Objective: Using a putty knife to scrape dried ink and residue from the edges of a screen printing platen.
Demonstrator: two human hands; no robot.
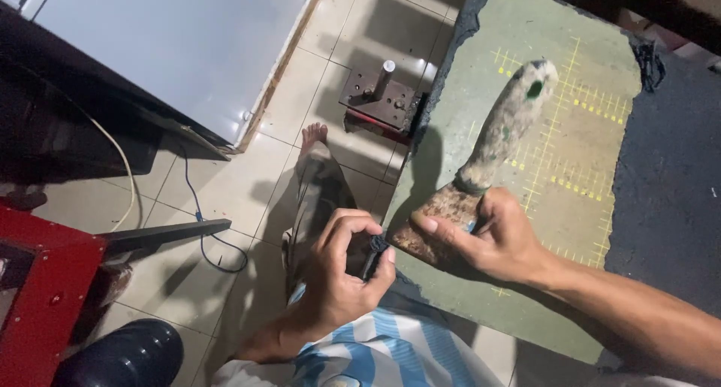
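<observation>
My right hand (492, 240) grips a rusty scraper (443, 222) by its blade end; its worn, paint-spattered handle (511, 120) points up and away over a green cutting mat (578, 169) with yellow grid marks. At the mat's near left edge, my left hand (342, 270) pinches a small black piece (373, 253) against the scraper's blade. The two hands are almost touching. What the black piece is cannot be made out.
A dark blue cloth (668, 176) lies under the mat. On the tiled floor (233, 176) are a metal block with a peg (379, 94), a blue wire (203, 222), a red metal machine (41, 297), a white panel (173, 41) and my bare foot (314, 135).
</observation>
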